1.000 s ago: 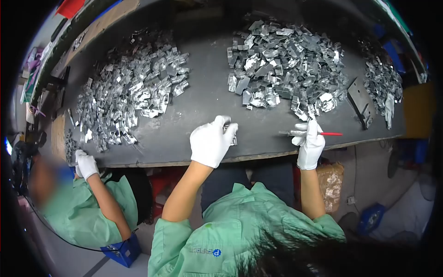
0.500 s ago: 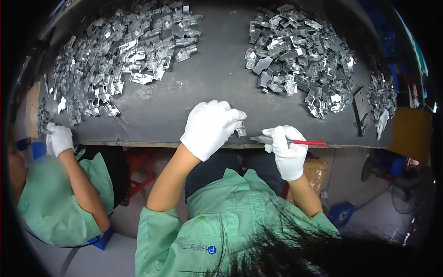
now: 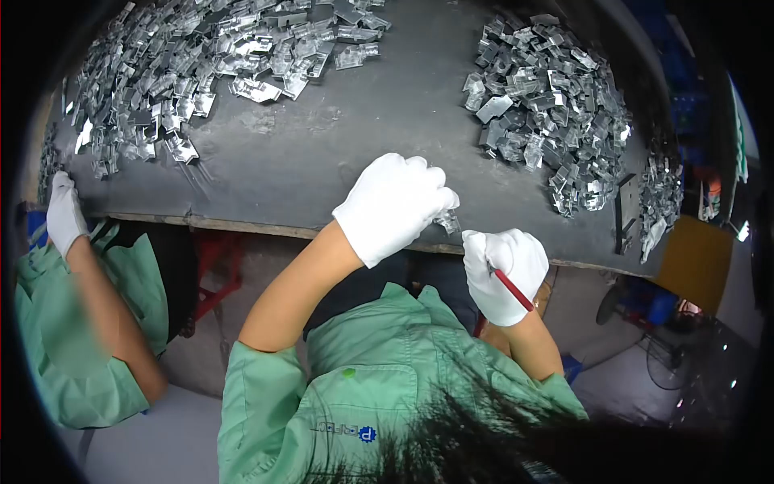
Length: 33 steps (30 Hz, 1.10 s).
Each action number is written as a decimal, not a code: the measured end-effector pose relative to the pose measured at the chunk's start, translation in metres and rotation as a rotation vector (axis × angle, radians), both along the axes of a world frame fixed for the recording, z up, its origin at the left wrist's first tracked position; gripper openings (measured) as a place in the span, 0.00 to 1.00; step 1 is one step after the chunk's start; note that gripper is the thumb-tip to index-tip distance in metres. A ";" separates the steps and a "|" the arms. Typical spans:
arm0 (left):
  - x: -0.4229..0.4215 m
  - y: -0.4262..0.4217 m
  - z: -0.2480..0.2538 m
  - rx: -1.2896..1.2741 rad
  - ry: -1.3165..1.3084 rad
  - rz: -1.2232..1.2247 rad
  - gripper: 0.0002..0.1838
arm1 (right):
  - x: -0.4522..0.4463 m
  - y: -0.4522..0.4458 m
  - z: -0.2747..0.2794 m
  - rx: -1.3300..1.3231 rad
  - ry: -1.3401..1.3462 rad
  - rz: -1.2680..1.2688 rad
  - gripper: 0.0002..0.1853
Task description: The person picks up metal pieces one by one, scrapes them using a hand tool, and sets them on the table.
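Observation:
My left hand (image 3: 397,208), in a white glove, is closed on a small clear and silvery part (image 3: 447,221) that sticks out under its fingertips near the table's front edge. Just to the right, my right hand (image 3: 506,276), also gloved in white, is closed around a tool with a red handle (image 3: 513,289). The handle slants down to the right, and the tool's tip is hidden by the hand. The two hands are close together with a narrow gap between them.
Heaps of shiny small parts lie at the left (image 3: 185,73) and right (image 3: 556,113) of the dark table (image 3: 322,153). A dark bracket (image 3: 626,211) stands near the right heap. At the far left is a co-worker's gloved hand (image 3: 66,211).
My right hand has come in beside my left hand, and the red handle has swung from level to slanting downward. The view has shifted, and the co-worker's hand now appears farther left.

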<state>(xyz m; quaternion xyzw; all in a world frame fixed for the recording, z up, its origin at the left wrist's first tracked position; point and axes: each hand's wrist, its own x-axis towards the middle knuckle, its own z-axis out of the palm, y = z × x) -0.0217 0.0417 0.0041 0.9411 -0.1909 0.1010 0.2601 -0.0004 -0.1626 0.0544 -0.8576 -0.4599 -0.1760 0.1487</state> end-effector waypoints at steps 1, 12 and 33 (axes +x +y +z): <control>0.001 0.000 0.000 0.020 -0.003 -0.007 0.09 | 0.000 0.001 -0.001 0.003 0.003 0.007 0.15; 0.002 -0.004 -0.004 0.000 0.019 -0.001 0.09 | 0.014 0.014 0.011 0.619 1.345 -0.768 0.15; 0.000 -0.005 -0.002 0.009 0.017 -0.025 0.10 | 0.022 -0.004 0.003 0.633 1.363 -0.684 0.19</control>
